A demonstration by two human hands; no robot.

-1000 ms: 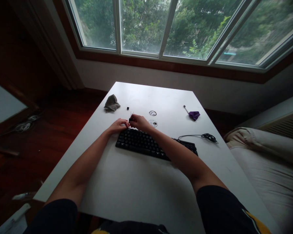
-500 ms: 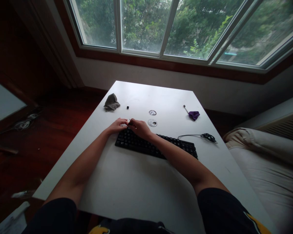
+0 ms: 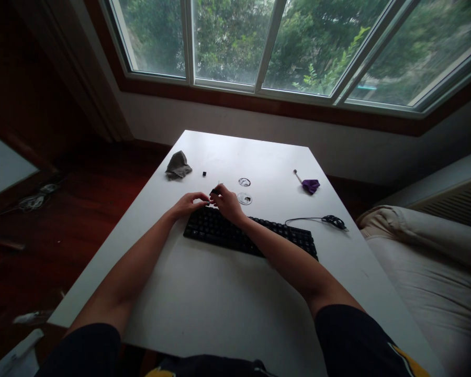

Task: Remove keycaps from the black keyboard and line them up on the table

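A black keyboard point(image 3: 215, 233) lies slightly angled on the white table. Over its far left corner my two hands meet. My right hand point(image 3: 228, 203) is closed around a small black tool point(image 3: 215, 191) with thin wire sticking up, which looks like a keycap puller. Thumb and fingers of my left hand point(image 3: 189, 204) come together beside it at the keyboard's top edge; what they pinch is too small to make out. A single black keycap point(image 3: 204, 174) rests on the table beyond my hands.
A grey cloth point(image 3: 178, 166) lies at the far left of the table point(image 3: 220, 303). Two round cutouts or discs point(image 3: 244, 198) sit beyond the keyboard. On the right are a purple cloth point(image 3: 310, 186) by a small brush-like stick and the coiled cable point(image 3: 333, 222). A beige sofa point(image 3: 404, 251) borders the right.
My right hand has lifted and turned slightly away from the keys, bringing the small black tool into view. My left hand has stayed nearly in place at the keyboard's corner.
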